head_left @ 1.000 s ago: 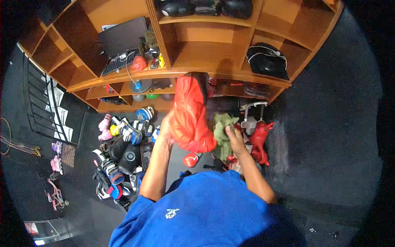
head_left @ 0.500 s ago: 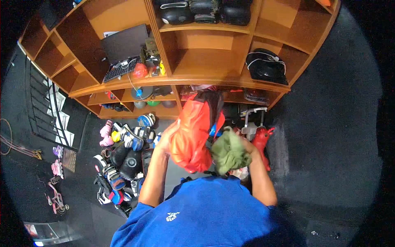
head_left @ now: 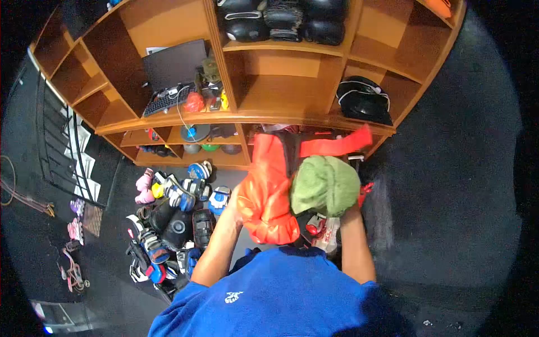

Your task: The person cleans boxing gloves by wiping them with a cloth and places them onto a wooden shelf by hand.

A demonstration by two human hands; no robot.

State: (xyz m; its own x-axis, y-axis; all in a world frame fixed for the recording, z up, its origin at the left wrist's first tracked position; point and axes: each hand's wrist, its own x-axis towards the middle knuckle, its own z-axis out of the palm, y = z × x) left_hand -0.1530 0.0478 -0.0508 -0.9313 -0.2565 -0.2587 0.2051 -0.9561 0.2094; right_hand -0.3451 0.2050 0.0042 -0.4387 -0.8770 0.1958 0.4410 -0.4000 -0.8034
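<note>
My left hand [head_left: 238,209] grips a shiny red boxing glove [head_left: 266,191] from its left side; most of my fingers are hidden behind it. The glove hangs in front of my chest, its black opening facing up and a red strap [head_left: 337,144] flung out to the right. My right hand [head_left: 351,218] holds a bunched green cloth [head_left: 325,185] right beside the glove. The cloth covers most of that hand's fingers.
A wooden shelf unit [head_left: 281,115] stands ahead, with black gloves [head_left: 283,19], a monitor [head_left: 177,64] and a black pad [head_left: 364,100]. Blue, white and black pads [head_left: 179,196] are piled on the floor at left. A red and white item [head_left: 316,224] lies below the cloth.
The green cloth has risen and turned into a rounder bundle beside the glove. The red strap has swung out to the right. The glove has shifted slightly down and right.
</note>
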